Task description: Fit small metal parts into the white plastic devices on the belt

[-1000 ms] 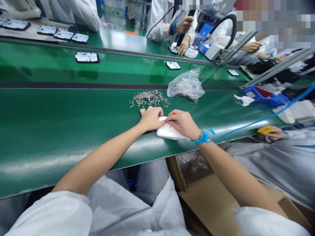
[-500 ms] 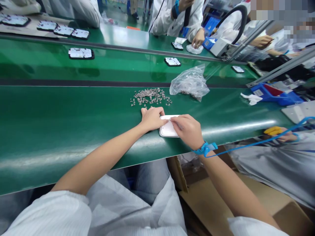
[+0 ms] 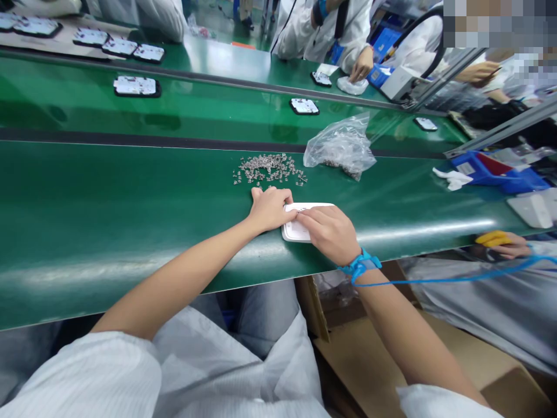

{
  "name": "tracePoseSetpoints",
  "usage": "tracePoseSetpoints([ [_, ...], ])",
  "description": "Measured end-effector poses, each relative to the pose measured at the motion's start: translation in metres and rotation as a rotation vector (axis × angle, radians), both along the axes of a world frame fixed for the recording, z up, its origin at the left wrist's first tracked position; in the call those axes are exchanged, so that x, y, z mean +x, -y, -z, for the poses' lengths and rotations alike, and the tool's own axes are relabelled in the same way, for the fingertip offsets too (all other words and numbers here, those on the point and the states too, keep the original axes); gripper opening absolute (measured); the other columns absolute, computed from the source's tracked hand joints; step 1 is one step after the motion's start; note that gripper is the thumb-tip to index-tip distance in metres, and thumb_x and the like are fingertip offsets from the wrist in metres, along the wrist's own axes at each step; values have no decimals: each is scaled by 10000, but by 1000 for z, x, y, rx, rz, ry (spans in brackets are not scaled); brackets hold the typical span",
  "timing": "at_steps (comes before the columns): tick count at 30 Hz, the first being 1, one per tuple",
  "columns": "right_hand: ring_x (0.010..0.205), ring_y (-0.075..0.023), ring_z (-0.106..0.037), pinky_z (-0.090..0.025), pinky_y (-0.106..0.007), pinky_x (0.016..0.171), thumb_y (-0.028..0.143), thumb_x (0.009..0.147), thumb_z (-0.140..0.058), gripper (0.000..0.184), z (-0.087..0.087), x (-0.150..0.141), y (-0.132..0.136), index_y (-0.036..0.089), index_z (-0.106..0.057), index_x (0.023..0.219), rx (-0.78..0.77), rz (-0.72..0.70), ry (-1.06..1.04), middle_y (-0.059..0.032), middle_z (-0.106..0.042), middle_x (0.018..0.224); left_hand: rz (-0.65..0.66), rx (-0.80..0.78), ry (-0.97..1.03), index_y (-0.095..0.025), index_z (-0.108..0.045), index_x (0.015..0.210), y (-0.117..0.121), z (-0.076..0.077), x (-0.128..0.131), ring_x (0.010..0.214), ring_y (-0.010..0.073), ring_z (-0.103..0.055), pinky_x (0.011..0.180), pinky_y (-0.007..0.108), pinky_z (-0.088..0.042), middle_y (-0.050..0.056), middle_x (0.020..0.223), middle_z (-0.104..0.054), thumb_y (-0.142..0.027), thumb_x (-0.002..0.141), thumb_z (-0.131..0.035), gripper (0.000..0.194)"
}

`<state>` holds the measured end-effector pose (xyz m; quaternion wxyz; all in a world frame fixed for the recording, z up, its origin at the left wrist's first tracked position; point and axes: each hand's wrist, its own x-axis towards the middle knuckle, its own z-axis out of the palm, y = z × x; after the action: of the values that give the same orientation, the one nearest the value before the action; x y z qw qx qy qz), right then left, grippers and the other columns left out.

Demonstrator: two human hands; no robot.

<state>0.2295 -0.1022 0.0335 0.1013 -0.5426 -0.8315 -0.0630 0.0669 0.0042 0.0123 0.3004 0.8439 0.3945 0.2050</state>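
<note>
A white plastic casing (image 3: 298,231) with rounded corners lies flat on the green bench in front of me. My left hand (image 3: 270,209) holds it by its left end, thumb over the top face. Pressed together, the fingertips of my right hand (image 3: 333,231) rest on the casing beside the left thumb; whatever they pinch is too small to make out. A blue strap with a cord circles my right wrist. Just beyond my left hand is a loose pile of small metal clips (image 3: 270,167). Behind the casing, a clear plastic bag (image 3: 342,148) contains more small metal parts.
Past a dark rail runs a green conveyor belt (image 3: 217,119) carrying white-and-black units (image 3: 137,86). Blue bins (image 3: 500,168) stand at the right. A co-worker's hand (image 3: 511,246) with a yellow-handled tool is at the right edge. Other people work across the line. An open cardboard box (image 3: 374,360) sits below.
My right fingertips have shifted slightly left toward my left thumb on the casing. My left hand stays put. One unit on the belt has moved slightly left, and the view has tilted a little.
</note>
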Motion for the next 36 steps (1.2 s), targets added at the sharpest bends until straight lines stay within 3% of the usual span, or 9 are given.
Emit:
tracePoseSetpoints([
  [3, 975, -256, -615, -452, -413, 891, 172, 1000, -409, 283, 1, 1, -1, 222, -683, 1053, 13, -14, -64, -92, -709, 990, -11, -8, -6, -211, -644, 791, 0, -1, 0, 954, 248, -590, 864, 428, -278, 15, 796, -674, -369, 781, -658, 159],
  [7, 1094, -294, -593, -490, -455, 942, 244, 940, -499, 299, 6, 3, -6, 210, -588, 1224, 205, 168, -347, -132, -657, 1165, -16, -9, -8, -211, -643, 805, 1, 0, 1, 963, 253, -586, 867, 422, -280, 17, 815, -672, -384, 778, -675, 177],
  [9, 1133, -314, -578, -486, -484, 969, 270, 893, -547, 342, 9, 4, -10, 201, -572, 1227, 230, 227, -392, -145, -636, 1209, -16, 6, -9, -210, -639, 812, 1, 1, 0, 969, 256, -585, 870, 422, -282, 20, 815, -670, -389, 781, -673, 185],
  [17, 1057, -335, -571, -477, -493, 944, 243, 860, -572, 232, 16, -3, -17, 175, -649, 1068, 133, 305, -259, -147, -676, 1114, 12, 45, -19, -204, -613, 804, 3, 0, -2, 941, 262, -582, 866, 440, -286, 31, 836, -673, -409, 727, -689, 232],
  [29, 1011, -325, -596, -503, -471, 888, 212, 835, -591, 163, 14, -11, -17, 194, -682, 969, 164, 294, -246, -123, -708, 1037, 4, 101, -45, -202, -603, 796, 3, 4, 0, 960, 268, -582, 874, 456, -292, 42, 841, -668, -352, 776, -629, 154],
  [33, 1000, -292, -643, -530, -454, 905, 223, 832, -583, 222, 7, 0, -17, 192, -689, 1025, 252, 297, -469, -108, -723, 1053, 4, 73, -26, -201, -608, 821, 2, 4, -5, 988, 259, -581, 862, 435, -296, 35, 853, -679, -328, 763, -639, 144],
  [36, 936, -246, -673, -543, -417, 883, 242, 864, -523, 211, 10, 34, -34, 197, -685, 992, 456, 456, -705, -89, -725, 1013, 1, 69, -27, -202, -608, 819, 3, 4, -8, 982, 255, -579, 850, 430, -299, 36, 850, -679, -323, 758, -639, 139],
])
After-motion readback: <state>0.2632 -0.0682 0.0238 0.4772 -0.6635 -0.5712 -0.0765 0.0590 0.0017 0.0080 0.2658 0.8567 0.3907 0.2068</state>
